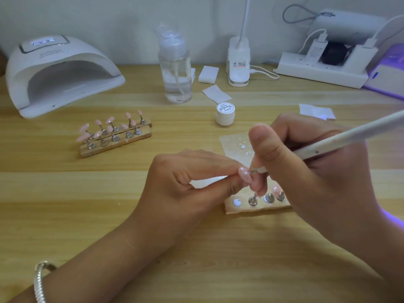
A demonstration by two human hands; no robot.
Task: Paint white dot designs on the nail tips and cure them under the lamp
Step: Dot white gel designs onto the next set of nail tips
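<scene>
— Silver bracelet (40,281) on the left wrist sits closest, low at the left edge. And the hands?

— Left hand (185,186) rests on the desk (131,237), thumb and forefinger pinching a pink nail tip (244,174). Whether that tip sits on a stand I cannot tell. Right hand (306,171) has its fingers (265,147) curled round a white dotting pen (341,141). The pen's metal point touches the tip, where a small white dot shows.

— Beneath them?

— Just under the hands lies a wooden holder (258,207) with metal stands. A second pink tip (276,190) stands at its right, partly hidden by the right hand. Behind the hands lies a clear sheet (236,145) with white paint blobs.

— Farther back?

— Beyond the sheet is a small white jar (225,113), lid on. Well to the left is a wooden rack (115,141) carrying rows of pink tips. At the back edge, the curing lamp (59,73) is far left, display lit. A pump bottle (175,68) stands mid-desk and a power strip (321,71) is on the right.
</scene>
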